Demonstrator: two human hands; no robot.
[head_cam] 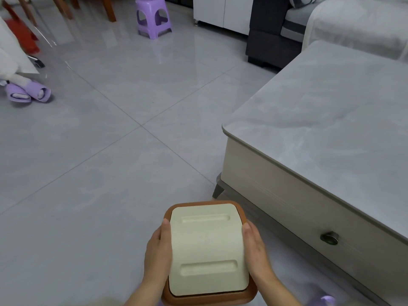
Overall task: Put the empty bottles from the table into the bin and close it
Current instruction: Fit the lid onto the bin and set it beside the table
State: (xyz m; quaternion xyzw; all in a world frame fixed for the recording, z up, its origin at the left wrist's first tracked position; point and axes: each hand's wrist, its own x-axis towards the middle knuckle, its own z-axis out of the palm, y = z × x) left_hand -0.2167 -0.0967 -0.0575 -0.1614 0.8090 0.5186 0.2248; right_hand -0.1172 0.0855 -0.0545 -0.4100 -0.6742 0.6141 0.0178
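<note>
Left hand [157, 246] and right hand [256, 246] are flanking the cream lid [207, 250], fingers together against its edges, seating it squarely on the brown-rimmed bin [209, 300].

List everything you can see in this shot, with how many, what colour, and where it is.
bin: one, brown rim, on the floor, bottom centre
lid: one, cream, lying on the bin
table: one, grey top, cream side, right; no bottles on the part in view
knob: one, dark metal, table side
stool: one, purple, top centre
slippers: two, purple, on someone's feet, far left
sofa: one, pale cover, dark base, top right
cabinet: one, white, top centre
floor: grey tiles
left hand: one, on the lid's left edge
right hand: one, on the lid's right edge
</note>
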